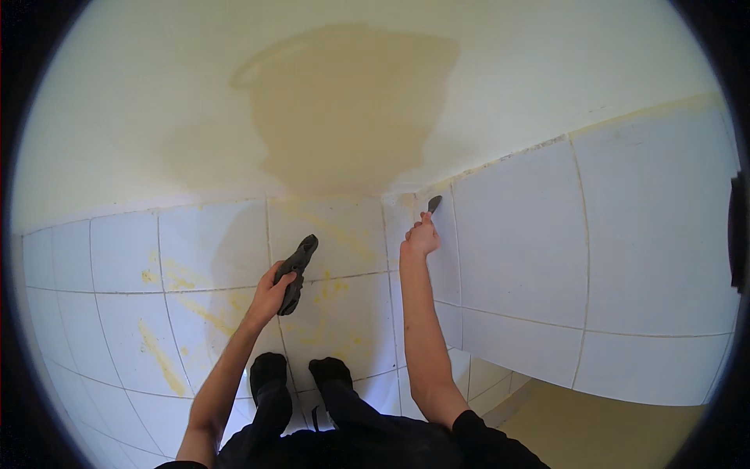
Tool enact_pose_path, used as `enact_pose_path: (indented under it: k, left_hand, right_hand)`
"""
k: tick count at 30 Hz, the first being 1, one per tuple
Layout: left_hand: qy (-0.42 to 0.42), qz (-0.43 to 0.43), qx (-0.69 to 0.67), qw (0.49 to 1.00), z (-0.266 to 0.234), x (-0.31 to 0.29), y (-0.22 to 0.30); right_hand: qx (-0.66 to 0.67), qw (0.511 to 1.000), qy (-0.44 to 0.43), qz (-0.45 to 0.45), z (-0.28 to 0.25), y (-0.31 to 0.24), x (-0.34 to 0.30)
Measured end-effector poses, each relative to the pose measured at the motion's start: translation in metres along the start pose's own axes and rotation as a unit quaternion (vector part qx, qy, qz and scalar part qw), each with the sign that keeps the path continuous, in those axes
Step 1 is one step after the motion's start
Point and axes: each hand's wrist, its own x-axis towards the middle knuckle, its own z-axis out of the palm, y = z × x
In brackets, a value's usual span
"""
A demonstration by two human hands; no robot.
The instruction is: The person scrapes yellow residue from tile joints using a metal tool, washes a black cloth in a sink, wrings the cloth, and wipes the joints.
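Note:
My left hand [271,291] is closed around a bunched dark grey cloth [299,270], held over white tiles [324,223] with yellow smears. Farther right, my right hand [423,236] grips a small scraper [435,204] whose dark blade points up and away from me. That blade is close to the joint where tiles meet the cream wall, near a corner; whether it touches cannot be made out. Most of the scraper's handle is hidden in my fingers.
Large white tiles [519,242] run along the right, ending at a lower edge above a tan surface [601,426]. A cream wall [117,133] rises ahead, with a shadow on it. My feet in dark socks [331,369] are on the tiles. A dark object [738,233] shows at the right rim.

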Motion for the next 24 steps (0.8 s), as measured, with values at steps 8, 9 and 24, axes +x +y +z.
enact_pose_path:
  k: [8, 9, 24]
  left_hand:
    - [0.014, 0.004, -0.034, 0.999, -0.012, 0.000, -0.008]
    - [0.006, 0.005, -0.022, 1.000, -0.009, 0.001, -0.004]
    - [-0.004, 0.001, -0.049, 0.999, -0.010, -0.004, 0.001]
  right_hand:
    - [-0.002, 1.000, 0.002, 0.005, 0.001, 0.010, -0.008]
    - [0.004, 1.000, 0.007, -0.004, 0.005, 0.011, 0.011]
    - [0.040, 0.999, -0.007, 0.020, 0.000, -0.012, -0.005]
